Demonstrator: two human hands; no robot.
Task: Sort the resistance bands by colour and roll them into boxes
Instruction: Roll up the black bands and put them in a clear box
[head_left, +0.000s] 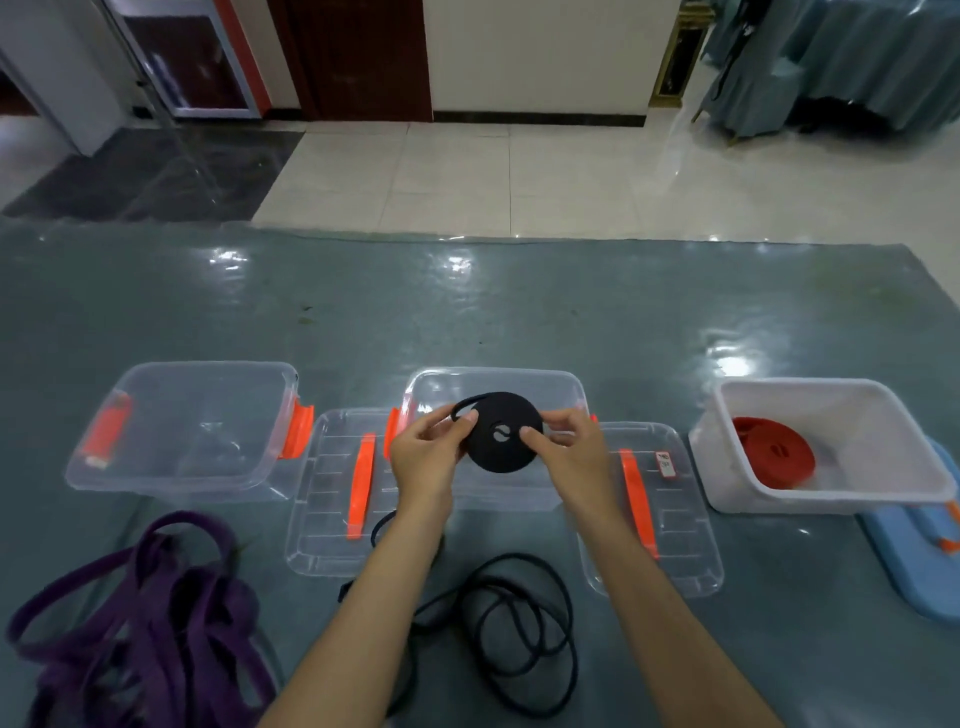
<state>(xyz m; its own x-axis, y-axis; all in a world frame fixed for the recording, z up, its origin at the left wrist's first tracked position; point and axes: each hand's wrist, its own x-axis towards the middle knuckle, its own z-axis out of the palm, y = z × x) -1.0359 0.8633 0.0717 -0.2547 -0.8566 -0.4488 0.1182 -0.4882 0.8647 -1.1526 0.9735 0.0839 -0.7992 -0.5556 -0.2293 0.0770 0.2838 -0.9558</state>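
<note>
1. Red band (774, 451): done. It lies rolled into a coil inside the white box (883, 493) near the table's right edge. A blue lid (914, 561) sits under and in front of that box.
2. Black band (503, 432): mostly rolled. The coil is held up over the middle clear box (566, 384), between both hands, not yet set down inside.
3. Left hand (426, 457): fingers curled onto the coil's left side, pinching it; a loose loop end sticks out at the coil's top left by the fingertips.
4. Right hand (566, 457): thumb and fingers pinching the coil's right side, thumb on the flat face near the centre hole.
5. More black band (519, 623) lies loose in loops near the table's front edge, between the forearms. Cannot tell if it is the tail of the same band or a separate one; either way it looks unrolled.
6. Purple bands (140, 613): untouched, a tangled heap at the table's front left corner. None rolled.
7. Left clear box (93, 467): nothing in it, likely meant for purple.
8. Two clear lids (322, 519) (675, 545) lie flat on the table, either side of the middle box.
9. Judgement: roughly a third to half done. Red finished, black in progress, purple all left.
</note>
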